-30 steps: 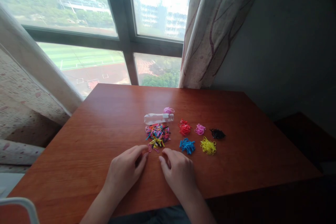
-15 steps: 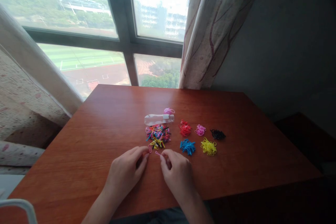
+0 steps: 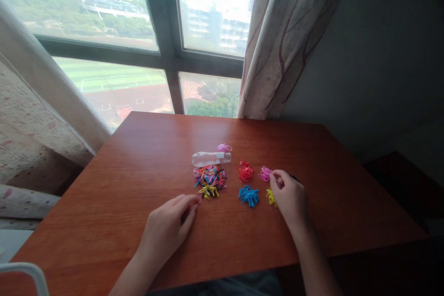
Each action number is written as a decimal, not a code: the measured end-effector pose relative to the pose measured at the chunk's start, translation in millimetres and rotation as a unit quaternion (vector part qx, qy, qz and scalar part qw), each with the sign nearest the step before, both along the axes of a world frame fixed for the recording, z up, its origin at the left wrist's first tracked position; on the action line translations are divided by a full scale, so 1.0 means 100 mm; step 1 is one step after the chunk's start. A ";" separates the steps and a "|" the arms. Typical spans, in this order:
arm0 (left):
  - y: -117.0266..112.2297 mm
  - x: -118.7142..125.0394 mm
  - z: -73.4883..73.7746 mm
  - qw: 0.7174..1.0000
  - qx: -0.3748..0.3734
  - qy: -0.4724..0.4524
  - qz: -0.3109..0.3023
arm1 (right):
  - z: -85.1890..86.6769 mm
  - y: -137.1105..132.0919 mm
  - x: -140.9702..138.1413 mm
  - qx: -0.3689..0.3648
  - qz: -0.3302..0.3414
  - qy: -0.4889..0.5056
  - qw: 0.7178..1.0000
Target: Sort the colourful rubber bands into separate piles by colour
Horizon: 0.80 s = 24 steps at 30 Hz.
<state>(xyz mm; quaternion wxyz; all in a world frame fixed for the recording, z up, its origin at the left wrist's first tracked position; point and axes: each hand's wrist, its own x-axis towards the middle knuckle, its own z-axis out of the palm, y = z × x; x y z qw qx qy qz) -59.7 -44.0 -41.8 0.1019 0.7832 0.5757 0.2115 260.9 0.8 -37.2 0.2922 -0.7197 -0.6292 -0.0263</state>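
Note:
My left hand [image 3: 170,221] rests on the table, its thumb and fingers pinched on a pink rubber band [image 3: 199,198] at the near edge of a mixed heap of colored rubber bands [image 3: 209,177]. Farther right, my right hand [image 3: 290,196] is closed in a pinch at the edge of the small pink rubber band pile [image 3: 265,174]; the band between its fingertips is mostly hidden. Beneath that hand, the yellow pile [image 3: 270,197] is partly covered, and only a bit of the black pile [image 3: 294,177] shows. Red [image 3: 245,171] and blue [image 3: 249,196] piles lie between the hands.
A clear plastic bottle [image 3: 208,159] lies on its side behind the mixed heap, with a pink looped item [image 3: 225,148] beside its neck. The wooden table [image 3: 104,185] reaches toward a window with curtains. A white curved bar [image 3: 27,267] is at the lower left.
My right hand has moved right from beside the mixed heap to the pink pile, carrying a pink rubber band. My left hand has stayed almost in place.

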 end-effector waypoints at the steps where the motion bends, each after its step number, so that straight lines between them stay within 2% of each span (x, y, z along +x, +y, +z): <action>1: 0.00 0.00 0.00 1.000 -0.001 0.000 0.000 | -0.01 0.01 0.01 -0.004 -0.001 -0.007 1.000; 11: -0.01 0.01 0.03 1.000 -0.015 0.004 0.004 | -0.09 0.07 0.04 -0.019 -0.013 -0.039 0.999; 17: -0.02 0.02 0.03 1.000 -0.019 0.000 0.006 | 0.03 0.01 0.02 0.004 0.000 0.009 1.000; 20: -0.02 0.01 0.03 1.000 -0.022 0.003 0.007 | 0.08 -0.12 -0.19 0.019 0.034 0.051 0.998; 24: -0.01 0.01 0.04 1.000 -0.018 0.007 0.006 | 0.06 -0.39 -0.70 -0.011 0.109 0.089 0.990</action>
